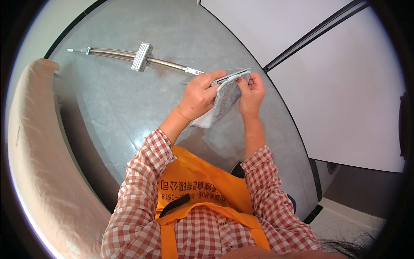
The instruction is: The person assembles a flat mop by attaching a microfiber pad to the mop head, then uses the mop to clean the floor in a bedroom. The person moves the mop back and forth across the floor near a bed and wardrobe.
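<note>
A flat mop is held up before me, with its metal pole stretching toward the upper left. My left hand grips the mop head's plate at its near end, close to the pole's white joint. Below the plate hangs a grey microfiber mop pad, its lower part drooping to show a pale side. With thumb and fingers, my right hand pinches the pad at the plate's far end. Partway along the pole sits a white slotted wringer bracket. The fingers hide part of where pad and plate meet.
A sofa or bed edge under a beige cover runs down the left. White cabinet-like panels with dark trim stand at the right. The grey floor has damp-looking dark patches. An orange apron bearing writing hangs from my front.
</note>
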Demonstrator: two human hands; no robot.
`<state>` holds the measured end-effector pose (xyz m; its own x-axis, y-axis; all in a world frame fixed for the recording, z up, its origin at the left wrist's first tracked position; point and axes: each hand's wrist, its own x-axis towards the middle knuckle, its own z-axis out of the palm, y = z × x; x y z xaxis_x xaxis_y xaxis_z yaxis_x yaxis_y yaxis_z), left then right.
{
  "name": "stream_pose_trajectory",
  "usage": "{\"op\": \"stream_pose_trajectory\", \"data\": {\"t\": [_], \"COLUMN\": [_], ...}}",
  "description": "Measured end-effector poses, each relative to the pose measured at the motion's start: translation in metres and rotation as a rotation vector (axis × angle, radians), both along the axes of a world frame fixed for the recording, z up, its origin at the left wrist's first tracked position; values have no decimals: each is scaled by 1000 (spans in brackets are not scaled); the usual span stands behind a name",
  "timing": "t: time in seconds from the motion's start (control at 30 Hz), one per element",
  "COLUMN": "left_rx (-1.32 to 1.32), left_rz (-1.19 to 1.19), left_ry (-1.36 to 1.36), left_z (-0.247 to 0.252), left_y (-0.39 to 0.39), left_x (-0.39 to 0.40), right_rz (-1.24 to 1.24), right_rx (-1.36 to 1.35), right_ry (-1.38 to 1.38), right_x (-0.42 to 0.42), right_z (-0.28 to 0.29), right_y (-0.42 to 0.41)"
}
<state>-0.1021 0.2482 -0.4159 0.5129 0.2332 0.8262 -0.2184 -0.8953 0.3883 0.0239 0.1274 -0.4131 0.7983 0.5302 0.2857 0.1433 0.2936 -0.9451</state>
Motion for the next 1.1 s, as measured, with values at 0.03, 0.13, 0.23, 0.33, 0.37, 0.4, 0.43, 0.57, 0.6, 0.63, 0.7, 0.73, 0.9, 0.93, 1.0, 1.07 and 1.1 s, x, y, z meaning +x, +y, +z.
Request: {"op": "stream_pose_trajectory", "data": {"t": [0.03,0.13,0.23,0.33,0.37,0.4,0.43,0.57,0.6,0.63,0.7,0.73,0.9,0.93,1.0,1.07,1.1], "left_rx": [9,23,27,28,27,34,41,26,29,32,24,14,-66,-92,-136,-170,-201], "left_rz": [0,-4,-18,-31,-35,-38,-42,-57,-51,-47,-50,-58,-72,-68,-84,-121,-118], "left_ry": [-3,7,37,44,41,33,25,0,4,8,-2,-16,-37,-50,-62,-59,-105], "left_z": [0,-1,3,3,2,0,-1,-5,-5,-6,-6,-4,20,25,27,25,24], "left_y": [1,2,2,-1,-2,-4,-5,-10,-11,-12,-12,-13,-13,-10,-6,-3,-2], "left_x": [0,1,-3,-7,-8,-8,-8,-7,-7,-6,-6,-5,0,5,10,12,13], "right_rz": [8,4,30,98,124,143,162,169,160,150,114,87,-135,-149,-146,-111,-113], "right_rx": [6,-3,5,16,18,31,45,37,18,-1,-18,-15,-3,-1,7,23,8], "right_ry": [14,17,19,58,76,100,125,152,147,141,120,105,24,16,27,66,60], "right_x": [-1,-1,1,4,5,5,4,3,4,4,1,-4,-16,-15,-11,-7,-8], "right_z": [-1,-8,-15,-19,-20,-21,-22,-23,-24,-26,-25,-23,6,18,23,22,23], "right_y": [1,2,2,-1,-2,-4,-7,-12,-13,-14,-15,-15,-8,-1,4,4,6]}}
